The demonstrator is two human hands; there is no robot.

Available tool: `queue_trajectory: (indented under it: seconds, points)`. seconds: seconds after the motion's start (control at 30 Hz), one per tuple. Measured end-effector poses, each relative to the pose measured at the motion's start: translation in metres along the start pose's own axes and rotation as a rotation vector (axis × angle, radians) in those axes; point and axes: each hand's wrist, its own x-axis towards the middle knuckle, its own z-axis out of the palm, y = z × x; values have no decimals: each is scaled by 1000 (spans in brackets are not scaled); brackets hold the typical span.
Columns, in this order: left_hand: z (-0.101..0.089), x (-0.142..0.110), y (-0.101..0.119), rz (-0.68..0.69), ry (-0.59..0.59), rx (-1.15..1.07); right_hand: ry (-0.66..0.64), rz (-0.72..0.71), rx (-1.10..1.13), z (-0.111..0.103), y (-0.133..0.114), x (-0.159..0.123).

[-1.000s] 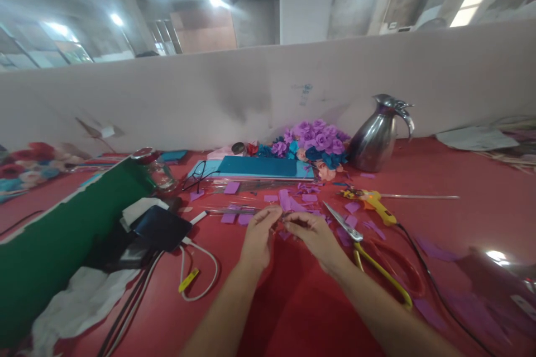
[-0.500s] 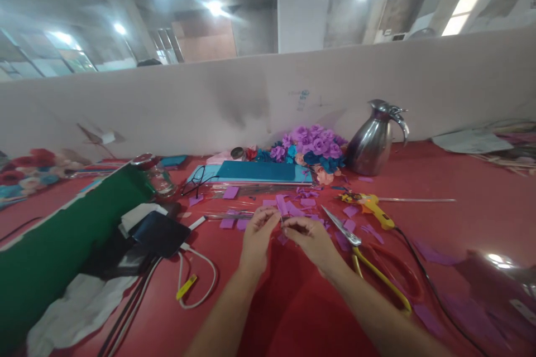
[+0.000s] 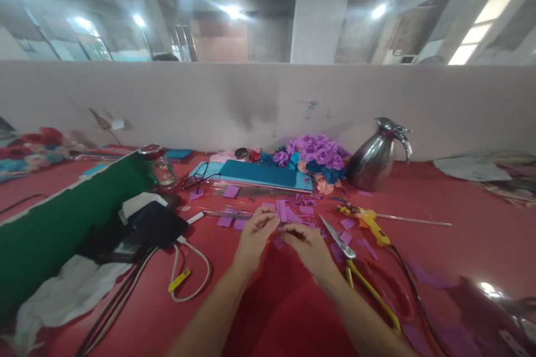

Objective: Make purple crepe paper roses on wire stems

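Observation:
My left hand (image 3: pixel 256 236) and my right hand (image 3: pixel 307 241) meet over the middle of the red table, fingertips almost touching. Both are closed in a pinch at a narrow strip of purple crepe paper (image 3: pixel 281 210), which shows just above the fingers; its lower end is hidden. Cut purple paper pieces (image 3: pixel 225 221) lie around the hands. Right of my right hand are large scissors (image 3: pixel 348 251) with yellow and red handles, blades partly apart. Beyond them lies a yellow hot glue gun (image 3: pixel 371 222) with a clear glue stick (image 3: pixel 414 219) in it.
Purple paper roses (image 3: pixel 320 150) are heaped at the back beside a steel jug (image 3: pixel 374 156). Blue sheets (image 3: pixel 259 173) lie behind my hands, with glasses (image 3: pixel 200 177) on them. At left are a glass jar (image 3: pixel 161 170), a green board (image 3: pixel 75 217), a dark phone-like device (image 3: pixel 161 225) and a white cable (image 3: pixel 205 279).
The head view has tilted up and shifted slightly, so the scene sits a little differently in the frame. Both hands keep their pinch at nearly the same spot.

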Motion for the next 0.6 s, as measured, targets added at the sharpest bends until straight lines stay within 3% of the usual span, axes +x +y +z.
queue_trajectory:
  seconds: [0.17,0.33,0.6]
  points:
    - [0,-1,-1,5,20,-10,-1,49,38,2,-2,-2]
    - [0,0,4,-87,-44,-132,28,102,94,1,-5,-4]
    - [0,-2,7,-216,-54,-290,-36,134,116,0,-6,-4]
